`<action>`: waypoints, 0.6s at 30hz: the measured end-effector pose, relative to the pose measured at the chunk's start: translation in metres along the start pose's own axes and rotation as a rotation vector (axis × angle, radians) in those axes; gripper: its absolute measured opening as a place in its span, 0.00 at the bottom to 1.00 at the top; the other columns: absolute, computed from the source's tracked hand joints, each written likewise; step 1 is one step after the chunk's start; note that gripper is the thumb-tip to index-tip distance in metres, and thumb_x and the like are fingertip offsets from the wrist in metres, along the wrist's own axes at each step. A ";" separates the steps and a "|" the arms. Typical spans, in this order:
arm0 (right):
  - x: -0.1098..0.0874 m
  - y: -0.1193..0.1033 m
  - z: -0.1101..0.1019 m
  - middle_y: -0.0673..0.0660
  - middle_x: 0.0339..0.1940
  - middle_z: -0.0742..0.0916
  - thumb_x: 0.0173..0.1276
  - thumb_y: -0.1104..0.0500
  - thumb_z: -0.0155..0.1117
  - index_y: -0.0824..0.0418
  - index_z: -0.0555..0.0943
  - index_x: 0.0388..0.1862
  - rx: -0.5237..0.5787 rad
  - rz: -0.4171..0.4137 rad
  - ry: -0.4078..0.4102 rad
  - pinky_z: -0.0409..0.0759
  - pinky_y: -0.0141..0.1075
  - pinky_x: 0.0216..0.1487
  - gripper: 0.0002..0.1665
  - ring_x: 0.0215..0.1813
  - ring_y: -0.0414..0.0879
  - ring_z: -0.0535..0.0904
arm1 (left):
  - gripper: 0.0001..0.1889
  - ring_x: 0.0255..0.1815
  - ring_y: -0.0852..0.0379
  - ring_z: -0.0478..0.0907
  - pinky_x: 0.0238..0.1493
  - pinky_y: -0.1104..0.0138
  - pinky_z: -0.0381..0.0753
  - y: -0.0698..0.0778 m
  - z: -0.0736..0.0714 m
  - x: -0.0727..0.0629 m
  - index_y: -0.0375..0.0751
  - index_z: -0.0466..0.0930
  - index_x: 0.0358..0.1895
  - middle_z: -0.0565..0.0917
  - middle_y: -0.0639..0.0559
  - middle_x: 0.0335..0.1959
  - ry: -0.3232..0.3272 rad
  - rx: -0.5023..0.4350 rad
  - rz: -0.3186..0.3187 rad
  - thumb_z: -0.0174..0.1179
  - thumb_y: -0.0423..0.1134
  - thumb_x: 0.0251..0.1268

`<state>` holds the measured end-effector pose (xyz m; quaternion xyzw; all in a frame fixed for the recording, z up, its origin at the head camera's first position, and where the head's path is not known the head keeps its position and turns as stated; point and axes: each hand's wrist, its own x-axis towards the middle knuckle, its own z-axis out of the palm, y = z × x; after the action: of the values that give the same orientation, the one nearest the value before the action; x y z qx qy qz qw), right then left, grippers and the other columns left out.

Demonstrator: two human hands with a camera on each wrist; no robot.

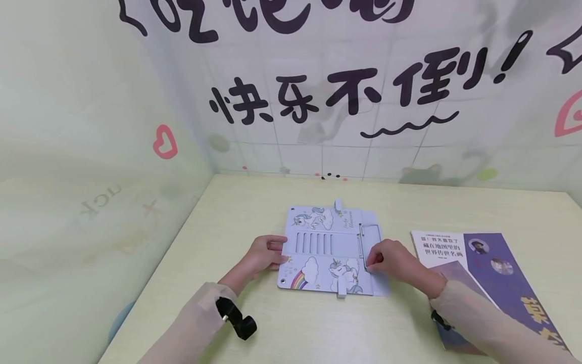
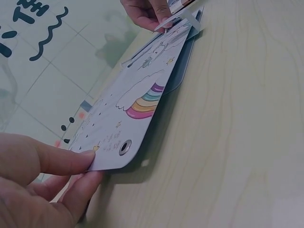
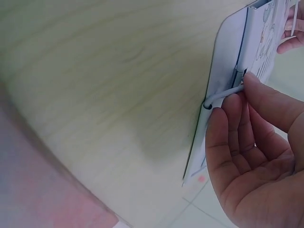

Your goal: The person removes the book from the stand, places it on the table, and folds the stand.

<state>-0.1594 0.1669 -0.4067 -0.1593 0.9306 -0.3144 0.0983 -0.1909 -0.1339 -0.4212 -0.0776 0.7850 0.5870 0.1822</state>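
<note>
A pale lilac book stand [image 1: 334, 251] with unicorn and rainbow prints lies on the table. My left hand [image 1: 261, 253] pinches its left edge between thumb and fingers; in the left wrist view, that edge with its metal eyelet [image 2: 125, 147] is raised off the tabletop. At the opposite side my right hand [image 1: 394, 259] pinches the stand's wire bracket [image 3: 223, 94] between thumb and fingertips. The wire's end sits in the panel's folded edge. Small page clips [image 1: 341, 288] stick out at the stand's near and far edges. The stand's underside is mostly hidden.
To the right lies a purple and white book [image 1: 504, 270], with a smaller book [image 1: 456, 280] partly over it beneath my right forearm. A printed fabric wall [image 1: 291, 156] with dark lettering borders the table [image 1: 245, 202] at the back and left.
</note>
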 end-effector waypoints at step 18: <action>-0.024 -0.011 -0.003 0.46 0.22 0.80 0.53 0.68 0.67 0.63 0.81 0.28 0.107 -0.132 -0.007 0.75 0.29 0.27 0.03 0.26 0.37 0.72 | 0.20 0.35 0.52 0.76 0.32 0.65 0.81 0.025 -0.017 0.030 0.32 0.75 0.50 0.76 0.42 0.40 0.031 0.188 0.049 0.64 0.26 0.50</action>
<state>-0.1358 0.1689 -0.3953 -0.2161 0.8996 -0.3688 0.0891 -0.2304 -0.1397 -0.4059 -0.0498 0.8411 0.5136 0.1621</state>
